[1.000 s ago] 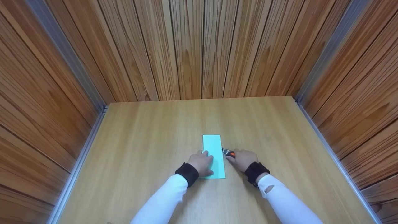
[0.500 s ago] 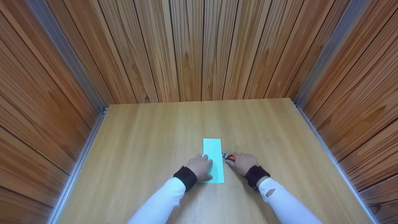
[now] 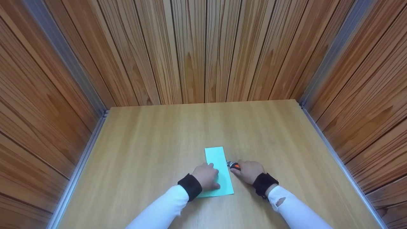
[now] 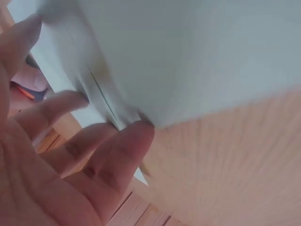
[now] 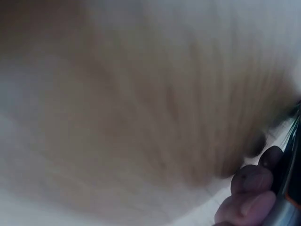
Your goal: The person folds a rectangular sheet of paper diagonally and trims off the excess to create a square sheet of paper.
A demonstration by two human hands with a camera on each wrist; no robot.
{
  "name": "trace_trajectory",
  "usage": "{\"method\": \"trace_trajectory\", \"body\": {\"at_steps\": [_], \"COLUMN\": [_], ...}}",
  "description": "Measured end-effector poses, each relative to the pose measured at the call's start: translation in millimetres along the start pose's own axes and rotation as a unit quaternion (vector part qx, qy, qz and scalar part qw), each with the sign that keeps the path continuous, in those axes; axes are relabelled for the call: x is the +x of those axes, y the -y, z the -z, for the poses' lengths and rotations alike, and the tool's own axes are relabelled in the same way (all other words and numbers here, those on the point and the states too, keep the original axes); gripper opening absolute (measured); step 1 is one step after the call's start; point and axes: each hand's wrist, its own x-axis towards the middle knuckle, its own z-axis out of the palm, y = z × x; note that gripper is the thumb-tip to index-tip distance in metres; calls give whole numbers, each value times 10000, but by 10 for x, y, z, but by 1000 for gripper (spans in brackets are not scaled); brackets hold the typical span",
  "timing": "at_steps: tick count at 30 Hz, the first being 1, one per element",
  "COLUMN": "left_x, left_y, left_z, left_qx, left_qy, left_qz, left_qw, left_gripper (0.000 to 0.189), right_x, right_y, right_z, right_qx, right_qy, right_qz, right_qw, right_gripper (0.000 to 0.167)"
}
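Note:
A light turquoise sheet (image 3: 219, 159) lies flat on the table, its long side running away from me and its far end leaning a little left. My left hand (image 3: 206, 177) rests on its left part, thumb apart from the fingers; in the left wrist view its fingertips (image 4: 141, 129) touch the pale surface by an edge. At the sheet's right edge, my right hand (image 3: 251, 171) grips a utility knife (image 3: 234, 165) with an orange and black handle, its grey tip pointing left. The right wrist view is blurred, showing curled fingers (image 5: 251, 188) around the dark handle.
The wooden table (image 3: 159, 133) spreads around the sheet on all sides. Plank walls (image 3: 190, 54) stand behind it and at both sides, with metal rails (image 3: 79, 168) along the side edges.
The sheet has come nearer to me and turned slightly, its far end now leaning left. Both hands have shifted a little toward me, the right still gripping the knife by the sheet's edge.

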Motion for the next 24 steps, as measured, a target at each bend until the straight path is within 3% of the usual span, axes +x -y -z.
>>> {"method": "trace_trajectory", "body": {"at_steps": [4, 8, 12, 24], "left_x": [87, 162, 171, 208], "left_y": [93, 212, 256, 218], "left_z": [7, -42, -25, 26], "left_qx": [-235, -580, -880, -617], "left_qy": [-50, 80, 240, 289], "left_qz": [-85, -37, 2, -39], "left_qw": [9997, 9983, 9958, 9977], "left_gripper": [54, 73, 77, 76], "right_x": [6, 5, 31, 62], "right_y": [-12, 0, 22, 21], "right_z": [19, 36, 43, -5], "right_qx": [101, 89, 47, -192], "right_qy": [127, 131, 96, -315], "right_qz": [-2, -13, -1, 85], "right_qw": [9999, 9999, 9999, 9993], "right_gripper": [47, 44, 45, 46]}}
